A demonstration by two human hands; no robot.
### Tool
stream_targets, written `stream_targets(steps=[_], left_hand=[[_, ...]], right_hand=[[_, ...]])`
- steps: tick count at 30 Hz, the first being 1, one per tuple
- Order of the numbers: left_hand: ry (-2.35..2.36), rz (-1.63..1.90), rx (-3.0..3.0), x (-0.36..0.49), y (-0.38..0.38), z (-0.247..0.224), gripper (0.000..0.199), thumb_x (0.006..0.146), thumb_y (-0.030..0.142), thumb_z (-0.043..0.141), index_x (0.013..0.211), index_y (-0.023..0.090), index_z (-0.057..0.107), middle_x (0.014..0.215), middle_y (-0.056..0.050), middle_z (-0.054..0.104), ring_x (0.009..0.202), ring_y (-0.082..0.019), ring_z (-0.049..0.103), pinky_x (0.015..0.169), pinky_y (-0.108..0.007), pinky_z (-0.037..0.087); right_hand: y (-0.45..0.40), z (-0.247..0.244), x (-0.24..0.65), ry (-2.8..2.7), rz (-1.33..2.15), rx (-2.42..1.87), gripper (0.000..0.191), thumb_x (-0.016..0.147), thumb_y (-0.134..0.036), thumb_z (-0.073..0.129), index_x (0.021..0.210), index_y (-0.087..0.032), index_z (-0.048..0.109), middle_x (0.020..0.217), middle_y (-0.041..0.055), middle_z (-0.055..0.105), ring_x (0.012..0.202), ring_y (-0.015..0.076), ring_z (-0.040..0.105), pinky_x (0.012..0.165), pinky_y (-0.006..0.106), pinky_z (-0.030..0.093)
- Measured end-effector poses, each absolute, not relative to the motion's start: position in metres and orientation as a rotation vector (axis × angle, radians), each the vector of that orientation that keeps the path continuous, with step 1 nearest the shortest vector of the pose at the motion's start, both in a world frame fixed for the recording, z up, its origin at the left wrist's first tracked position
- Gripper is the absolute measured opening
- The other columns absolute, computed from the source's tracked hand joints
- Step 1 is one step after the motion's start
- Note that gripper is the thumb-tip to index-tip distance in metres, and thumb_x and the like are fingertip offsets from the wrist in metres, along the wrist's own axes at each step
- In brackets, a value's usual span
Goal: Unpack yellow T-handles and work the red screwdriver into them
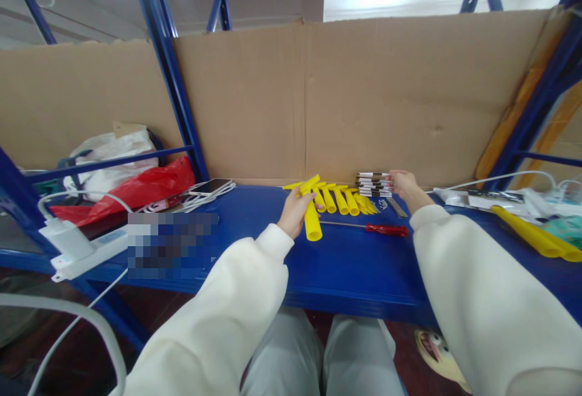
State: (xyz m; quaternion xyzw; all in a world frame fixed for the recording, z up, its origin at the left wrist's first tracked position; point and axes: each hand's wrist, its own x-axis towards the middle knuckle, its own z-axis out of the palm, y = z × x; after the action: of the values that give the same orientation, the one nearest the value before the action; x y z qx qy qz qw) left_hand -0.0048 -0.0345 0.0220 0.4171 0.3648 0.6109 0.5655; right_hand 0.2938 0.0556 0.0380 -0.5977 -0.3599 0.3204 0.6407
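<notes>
My left hand is wrapped round a yellow plastic tube part, its open round end facing me. Other yellow tube parts lie in a row just behind and to the right of it. My right hand reaches to the back, its fingertips closed at the right end of a pile of slim white-and-dark pieces; their exact kind is too small to make out. In front of the row lies a screwdriver with a red handle. Small flat yellow pieces sit by the pile.
A blue shelf top has a cardboard sheet behind it. At left are a power strip, a phone, cables and a red bag. Long yellow tubes and plastic packets lie at right. Blue posts stand either side.
</notes>
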Motion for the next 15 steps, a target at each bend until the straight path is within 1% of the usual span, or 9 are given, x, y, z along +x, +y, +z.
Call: stream_targets(steps=[2, 6, 8, 11, 15], left_hand=[[0.852, 1.417, 1.007, -0.004, -0.036, 0.022, 0.029, 0.083, 0.004, 0.062, 0.11, 0.014, 0.059, 0.081, -0.003, 0.07, 0.049, -0.01, 0.061, 0.049, -0.023, 0.051], [0.856, 1.386, 1.036, -0.004, -0.039, 0.024, 0.03, 0.084, 0.005, 0.061, 0.113, 0.014, 0.058, 0.083, -0.005, 0.071, 0.05, -0.011, 0.062, 0.047, -0.023, 0.05], [0.864, 1.385, 1.033, -0.003, -0.04, 0.025, 0.03, 0.084, 0.004, 0.061, 0.112, 0.014, 0.057, 0.084, -0.005, 0.071, 0.049, -0.011, 0.062, 0.045, -0.022, 0.049], [0.877, 1.397, 1.017, -0.003, -0.041, 0.027, 0.032, 0.083, 0.003, 0.063, 0.111, 0.015, 0.057, 0.087, -0.005, 0.072, 0.049, -0.011, 0.063, 0.045, -0.022, 0.049], [0.9, 1.427, 0.979, -0.002, -0.04, 0.028, 0.035, 0.081, 0.002, 0.067, 0.112, 0.016, 0.056, 0.083, -0.003, 0.071, 0.047, -0.011, 0.061, 0.045, -0.022, 0.049]], right_hand=[[0.056, 0.036, 0.295, -0.816, 0.776, -1.391, 0.021, 0.088, -0.019, 0.065, 0.08, -0.024, 0.046, 0.06, -0.003, 0.056, 0.046, 0.0105, 0.051, 0.043, 0.021, 0.041], [0.05, 0.037, 0.292, -0.798, 0.831, -1.396, 0.018, 0.088, -0.012, 0.058, 0.089, -0.024, 0.045, 0.064, -0.0018, 0.062, 0.049, 0.0127, 0.058, 0.048, 0.023, 0.047], [0.046, 0.037, 0.291, -0.773, 0.839, -1.383, 0.019, 0.088, -0.009, 0.055, 0.094, -0.024, 0.045, 0.065, -0.0025, 0.062, 0.049, 0.0124, 0.058, 0.048, 0.023, 0.047], [0.04, 0.037, 0.289, -0.755, 0.822, -1.368, 0.024, 0.085, -0.009, 0.056, 0.099, -0.025, 0.046, 0.066, -0.0033, 0.063, 0.047, 0.0116, 0.058, 0.046, 0.021, 0.045], [0.03, 0.037, 0.287, -0.813, 0.789, -1.367, 0.023, 0.082, -0.008, 0.059, 0.095, -0.024, 0.05, 0.067, -0.0023, 0.063, 0.048, 0.0108, 0.057, 0.046, 0.021, 0.045]])
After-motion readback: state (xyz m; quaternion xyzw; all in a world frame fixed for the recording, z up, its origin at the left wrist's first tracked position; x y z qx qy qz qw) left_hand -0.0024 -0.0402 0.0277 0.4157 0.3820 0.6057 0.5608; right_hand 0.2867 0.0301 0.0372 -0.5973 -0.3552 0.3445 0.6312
